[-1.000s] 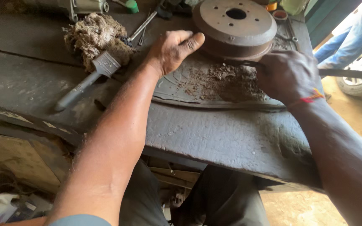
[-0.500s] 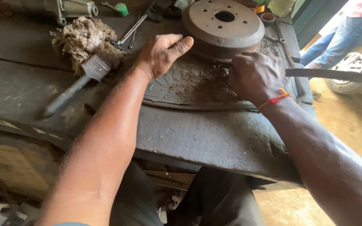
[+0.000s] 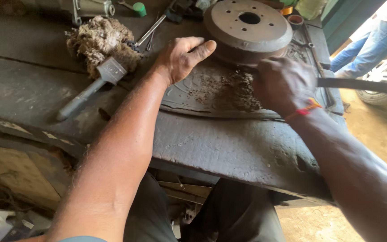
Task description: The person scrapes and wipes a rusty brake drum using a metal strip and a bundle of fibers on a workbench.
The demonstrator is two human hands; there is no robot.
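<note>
Now, head view: one camera, looking down over both forearms at a grimy bench [image 3: 229,152].
Brake drum: the rusty brake drum [image 3: 247,30] sits face-up near the far edge of the bench, on a worn dark mat [image 3: 202,96], so its rim is open to both hands.
Left hand: the left hand [image 3: 183,58] lies flat, fingers loose, thumb tip touching the drum's side; it grips nothing and looks to be steadying the drum.
Right hand: the right hand [image 3: 283,83] is clenched around a long dark bar [image 3: 363,85] that runs off toward the right edge, its working end hidden at the drum's near rim.
Debris: rust crumbs [image 3: 236,89] lie on the mat just under that rim.
Left side: a hammer [image 3: 92,85] rests beside a wad of fibre rag [image 3: 101,42], well clear of the hands.
Far right: another person's legs [image 3: 363,42] stand by a car wheel [image 3: 381,76].
</note>
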